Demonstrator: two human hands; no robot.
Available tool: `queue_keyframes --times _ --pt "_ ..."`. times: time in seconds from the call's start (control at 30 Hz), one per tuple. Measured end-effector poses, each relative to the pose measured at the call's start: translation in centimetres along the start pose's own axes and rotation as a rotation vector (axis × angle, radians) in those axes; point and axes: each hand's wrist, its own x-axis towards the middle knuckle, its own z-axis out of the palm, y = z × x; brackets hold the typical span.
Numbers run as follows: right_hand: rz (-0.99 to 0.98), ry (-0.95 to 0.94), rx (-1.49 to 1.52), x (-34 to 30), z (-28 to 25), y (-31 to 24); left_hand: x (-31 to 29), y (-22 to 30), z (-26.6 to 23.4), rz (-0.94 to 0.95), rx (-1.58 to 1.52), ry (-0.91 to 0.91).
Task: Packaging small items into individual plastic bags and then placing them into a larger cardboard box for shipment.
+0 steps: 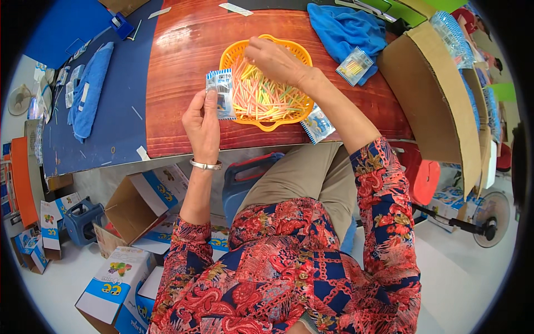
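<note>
An orange plastic basket [268, 126] stands on the red-brown table and holds many thin pastel sticks [270, 99] in pink, yellow and green. At its left rim my left hand [202, 123] grips a small clear packet [220, 89] with blue-and-white striped ends, held upright between thumb and fingers. Over the far part of the basket is my right hand [278, 62], its fingers bent and pinched together. Whatever lies between those fingertips is too small to make out. Partly beneath my right forearm, another striped packet [318, 126] rests near the table's front edge.
A filled packet [355, 65] lies on a blue towel [347, 28] at the far right, beside an open cardboard box [428, 89]. Another blue towel [92, 92] is on the dark blue surface to the left. Cartons [119, 284] and a blue stool [83, 220] stand below.
</note>
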Motion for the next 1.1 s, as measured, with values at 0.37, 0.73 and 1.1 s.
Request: queue_keyframes --times 0.37,0.73,1.1 --pt "0.553 -0.308 0.304 -1.5 -5.3 -3.4 0.4 0.3 0.8 0.016 0.065 -0.021" --pt "0.370 -0.252 0.188 -3.6 -2.5 -5.8 0.3 0.0 0.4 0.018 0.058 0.008" --pt "0.274 -0.264 -0.179 -2.9 -0.7 -8.4 0.2 -0.2 0.9 0.004 0.025 -0.025"
